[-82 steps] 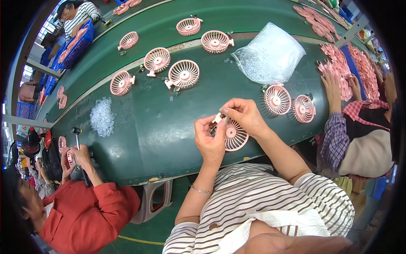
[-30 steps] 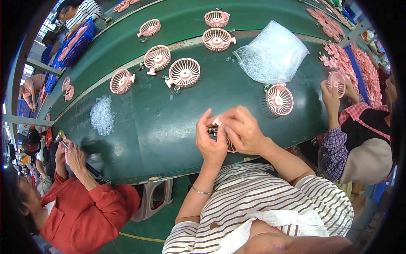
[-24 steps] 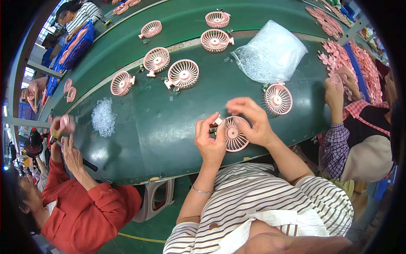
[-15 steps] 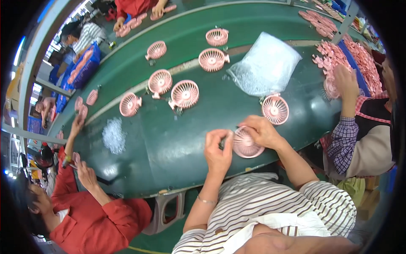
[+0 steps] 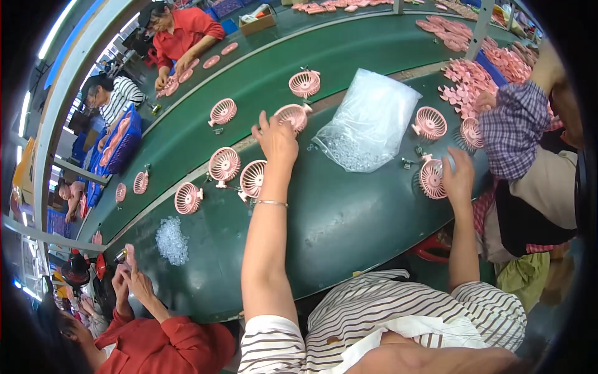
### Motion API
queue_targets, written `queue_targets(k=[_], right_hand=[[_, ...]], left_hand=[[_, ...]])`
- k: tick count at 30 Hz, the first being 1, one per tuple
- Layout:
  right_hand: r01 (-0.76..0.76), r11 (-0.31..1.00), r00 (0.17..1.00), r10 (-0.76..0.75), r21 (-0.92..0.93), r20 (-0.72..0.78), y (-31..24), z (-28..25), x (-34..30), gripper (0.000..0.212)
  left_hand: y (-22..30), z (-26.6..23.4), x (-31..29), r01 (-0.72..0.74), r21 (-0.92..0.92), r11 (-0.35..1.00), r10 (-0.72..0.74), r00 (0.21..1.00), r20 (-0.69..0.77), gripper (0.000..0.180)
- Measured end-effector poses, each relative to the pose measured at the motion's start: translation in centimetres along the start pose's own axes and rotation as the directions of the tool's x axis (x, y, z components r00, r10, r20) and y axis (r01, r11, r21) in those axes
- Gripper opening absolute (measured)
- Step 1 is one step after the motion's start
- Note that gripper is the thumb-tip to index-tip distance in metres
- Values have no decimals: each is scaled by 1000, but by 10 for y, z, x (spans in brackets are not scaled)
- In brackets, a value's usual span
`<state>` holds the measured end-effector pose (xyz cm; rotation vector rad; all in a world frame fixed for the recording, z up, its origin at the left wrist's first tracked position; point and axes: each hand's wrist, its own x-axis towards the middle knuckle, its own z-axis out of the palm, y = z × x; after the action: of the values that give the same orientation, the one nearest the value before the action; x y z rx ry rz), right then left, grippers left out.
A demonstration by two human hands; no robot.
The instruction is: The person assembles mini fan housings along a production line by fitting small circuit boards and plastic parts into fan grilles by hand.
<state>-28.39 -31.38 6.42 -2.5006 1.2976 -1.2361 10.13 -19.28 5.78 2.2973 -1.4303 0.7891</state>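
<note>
Left hand: extended over the far part of the green surface, at the near side of a pink fan housing. Some fingers spread; the rest merge with the housing's edge, so cannot tell whether they are clamped on it.

Right hand: at the right rim of the nearer fan housing, which lies on the surface, small stem on its far side. Thumb and forefinger apart; contact with the rim possible, not clear from this view.

Between the hands: clear plastic bag with small clear rings inside. To the left, 3 more housings, then a loose heap of clear rings. Right: pile of pink blades near a co-worker's checked sleeve.
</note>
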Motion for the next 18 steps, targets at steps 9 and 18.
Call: queue_targets(k=[9,18], right_hand=[[197,719,801,-510,666,314,-147,75,-6,16],[326,940,804,-330,97,495,-190,180,37,10]], left_hand=[[94,-136,-121,107,-296,949,-55,982,179,16],[59,-156,-169,417,-367,832,-413,906,92,24]])
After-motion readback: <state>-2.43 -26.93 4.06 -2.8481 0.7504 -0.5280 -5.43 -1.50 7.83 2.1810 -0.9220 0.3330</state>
